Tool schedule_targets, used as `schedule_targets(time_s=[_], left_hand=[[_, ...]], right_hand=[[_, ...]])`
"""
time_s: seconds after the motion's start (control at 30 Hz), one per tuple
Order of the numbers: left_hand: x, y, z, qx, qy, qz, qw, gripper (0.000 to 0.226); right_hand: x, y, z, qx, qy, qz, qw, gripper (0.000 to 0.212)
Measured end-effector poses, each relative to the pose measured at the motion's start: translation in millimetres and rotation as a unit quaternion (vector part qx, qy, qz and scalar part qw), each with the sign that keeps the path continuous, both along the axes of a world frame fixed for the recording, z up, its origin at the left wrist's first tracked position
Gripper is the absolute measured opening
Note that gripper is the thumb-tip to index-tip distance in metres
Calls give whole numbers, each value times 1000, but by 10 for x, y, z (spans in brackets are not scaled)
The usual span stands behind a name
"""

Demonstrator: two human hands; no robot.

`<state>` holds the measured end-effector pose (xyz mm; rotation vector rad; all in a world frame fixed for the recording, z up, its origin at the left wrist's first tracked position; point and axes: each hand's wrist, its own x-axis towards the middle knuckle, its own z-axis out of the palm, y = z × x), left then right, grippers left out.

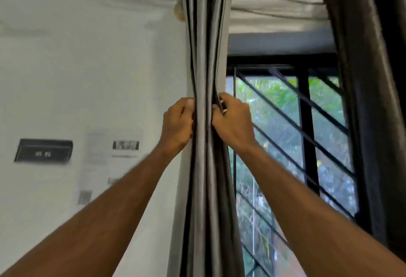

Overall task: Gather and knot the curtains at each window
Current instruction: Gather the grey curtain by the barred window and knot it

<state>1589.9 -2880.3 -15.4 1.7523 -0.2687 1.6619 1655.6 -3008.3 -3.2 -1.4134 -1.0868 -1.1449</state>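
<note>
White wall on the left, barred window [285, 144] on the right, and between them hangs the grey curtain [204, 56], bunched into a column. Left hand [176, 122] and right hand [234, 120] both grip its folds from either side.

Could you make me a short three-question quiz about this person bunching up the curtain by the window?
1. True or false: both hands grip the gathered grey fabric curtain.
2. Which hand is nearer the black barred window: A the left hand, B the right hand?
3. Fill in: a second, dark brown curtain hangs at the window's ____ side.

Key: 1 true; 2 B; 3 right.
</note>
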Motion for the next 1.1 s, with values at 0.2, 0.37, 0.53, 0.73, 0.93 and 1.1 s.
schedule_targets(time_s=[0.2, 0.37, 0.53, 0.73, 0.93, 1.1], left_hand=[[84, -99, -1374, 1, 34, 42, 999, 11], [115, -95, -2465, -36, 122, 26, 992, 8], [-61, 18, -3316, -87, 181, 46, 978, 10], [-293, 253, -4079, -119, 233, 76, 962, 7], [-554, 355, -4502, -153, 257, 67, 952, 21], [-726, 443, -4799, -221, 261, 60, 938, 17]], right_hand=[[69, 9, -1380, 29, 47, 73, 996, 39], [121, -40, -2331, 4, 43, 75, 996, 32], [-3, -189, -3040, 8, 64, -17, 998, 25], [-430, -74, -3745, -105, -22, 16, 994, 7], [-471, -4, -4540, -130, 153, 43, 979, 4], [-694, 102, -4944, -124, 237, -1, 964, 11]])
